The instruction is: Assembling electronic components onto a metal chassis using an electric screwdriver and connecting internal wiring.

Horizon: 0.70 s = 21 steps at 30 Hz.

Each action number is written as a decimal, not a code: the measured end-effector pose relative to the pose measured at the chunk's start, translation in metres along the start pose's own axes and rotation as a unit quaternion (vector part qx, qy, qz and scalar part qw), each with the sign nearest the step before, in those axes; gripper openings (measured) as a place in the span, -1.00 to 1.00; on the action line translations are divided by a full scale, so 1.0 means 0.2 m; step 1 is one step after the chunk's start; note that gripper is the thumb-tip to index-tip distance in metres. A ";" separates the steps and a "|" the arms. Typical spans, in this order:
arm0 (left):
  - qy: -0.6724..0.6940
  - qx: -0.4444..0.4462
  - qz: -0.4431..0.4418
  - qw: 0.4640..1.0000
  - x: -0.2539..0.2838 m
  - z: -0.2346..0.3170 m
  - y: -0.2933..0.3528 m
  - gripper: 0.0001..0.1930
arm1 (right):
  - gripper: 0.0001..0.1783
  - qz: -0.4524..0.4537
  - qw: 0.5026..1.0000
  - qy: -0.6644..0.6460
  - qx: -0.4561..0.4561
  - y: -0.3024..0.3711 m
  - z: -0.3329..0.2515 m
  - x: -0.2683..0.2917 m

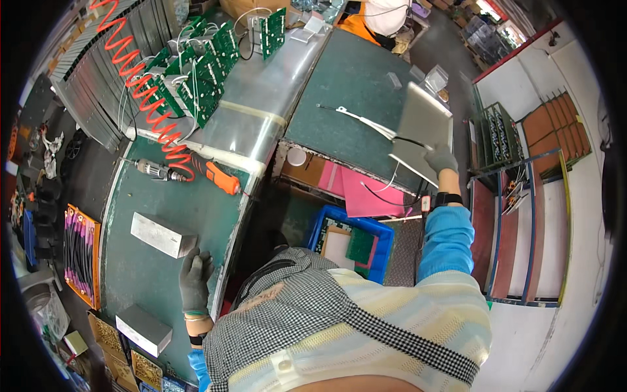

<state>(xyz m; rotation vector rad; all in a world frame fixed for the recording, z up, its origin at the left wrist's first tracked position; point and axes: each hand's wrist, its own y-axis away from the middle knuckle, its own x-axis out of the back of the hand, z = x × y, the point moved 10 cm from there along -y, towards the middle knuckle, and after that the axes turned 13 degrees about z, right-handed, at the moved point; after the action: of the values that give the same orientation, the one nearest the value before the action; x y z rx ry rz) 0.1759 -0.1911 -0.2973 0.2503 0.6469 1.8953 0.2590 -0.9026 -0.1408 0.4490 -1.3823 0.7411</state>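
My right hand (442, 161), in a grey glove, is closed on the edge of a flat pale-grey panel (424, 124) with light rims, tilted at the right end of the green bench. White and black cables (369, 123) run beside it across the bench top. My left hand (194, 285), also gloved, is at the edge of the left bench, its fingers loosely bent and apart. Its fingertips are right by the end of a silver metal box (157, 233); whether they touch it I cannot tell. A second metal box (145, 328) lies nearer to me.
A power screwdriver (157, 170) and an orange-handled tool (223, 178) lie on the left bench, under a red coiled hose (140, 91). Green circuit boards (206, 72) stand behind. A blue bin (385, 256) sits below, and racks (522, 228) stand at right.
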 end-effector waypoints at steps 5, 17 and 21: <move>0.021 0.000 0.035 0.999 0.10 -0.01 0.02 -0.54 | -0.42 -0.044 0.998 -0.036 0.005 -0.05 0.06 -0.33; 0.008 0.003 0.036 0.999 0.00 0.00 0.02 -0.60 | -0.50 -0.092 0.987 -0.003 0.129 -0.12 -0.38 -0.28; -0.102 -0.042 0.008 0.994 -0.07 0.07 0.01 -0.65 | -0.48 -0.054 0.980 0.006 0.192 -0.08 -0.39 -0.34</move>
<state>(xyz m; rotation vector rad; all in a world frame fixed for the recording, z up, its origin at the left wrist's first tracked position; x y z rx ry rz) 0.1861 -0.2000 -0.2832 0.3898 0.4279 1.8775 0.3243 -0.8734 -0.2174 0.8142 -1.1937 0.9217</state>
